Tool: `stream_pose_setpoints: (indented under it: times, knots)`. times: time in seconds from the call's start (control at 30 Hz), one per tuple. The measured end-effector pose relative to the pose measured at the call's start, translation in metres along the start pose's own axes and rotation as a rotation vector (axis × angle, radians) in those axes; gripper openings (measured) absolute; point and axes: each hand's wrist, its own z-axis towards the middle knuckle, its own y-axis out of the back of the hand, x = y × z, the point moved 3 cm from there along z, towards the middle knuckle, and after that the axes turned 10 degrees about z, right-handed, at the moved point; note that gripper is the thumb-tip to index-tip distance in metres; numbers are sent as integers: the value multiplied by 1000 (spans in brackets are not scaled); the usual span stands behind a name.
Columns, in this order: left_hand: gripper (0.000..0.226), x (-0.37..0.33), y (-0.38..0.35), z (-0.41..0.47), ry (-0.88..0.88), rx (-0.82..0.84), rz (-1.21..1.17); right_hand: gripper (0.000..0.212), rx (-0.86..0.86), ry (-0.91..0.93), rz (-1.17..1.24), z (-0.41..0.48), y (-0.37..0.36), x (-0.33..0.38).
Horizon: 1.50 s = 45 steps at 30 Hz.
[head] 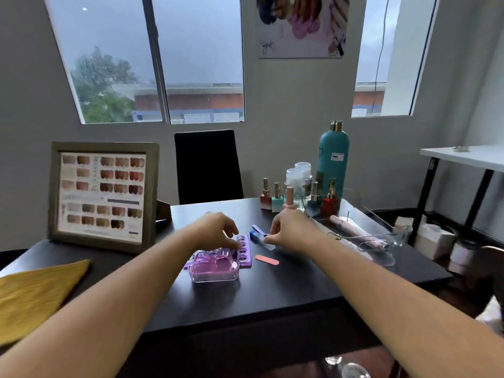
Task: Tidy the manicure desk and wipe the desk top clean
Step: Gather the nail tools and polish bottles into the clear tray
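Observation:
On the dark desk top (286,290) my left hand (215,230) hovers with curled, spread fingers over a purple toe separator (244,252), fingertips close to it. A clear pink nail brush (214,267) lies just in front of that hand. My right hand (291,230) pinches the end of a blue and clear nail tool (260,238) lying on the desk. A small pink nail file (267,260) rests nearer to me. A yellow cloth (35,293) lies folded at the desk's left front.
A framed nail colour chart (102,195) stands at the back left. Several nail polish bottles (278,199), clear jars and a tall teal bottle (334,156) stand at the back right beside a clear tray (381,238) holding a pink tool. A black chair (207,165) faces me.

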Motion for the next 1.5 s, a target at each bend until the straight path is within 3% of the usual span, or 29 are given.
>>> stream_pose_setpoints:
  times: [0.53,0.73,0.87,1.07,1.3,1.5]
  knots:
    - [54,-3,-7,32,33,124,-130,29,-50,-82,16,16,-11,-12]
    - [31,-8,-6,24,84,127,-434,39,-64,-63,-50,12,1,-4]
    - [24,-13,2,19,90,56,-531,25,-103,-52,-32,8,19,-2]
    - [17,-40,44,23,-69,-88,-686,9,-226,-9,9,-3,81,-14]
    - [19,-112,80,64,-233,-261,-766,13,-255,-88,-99,-15,137,-69]
    - [20,-152,45,98,-341,-171,-751,11,-176,-127,-162,-19,142,-112]
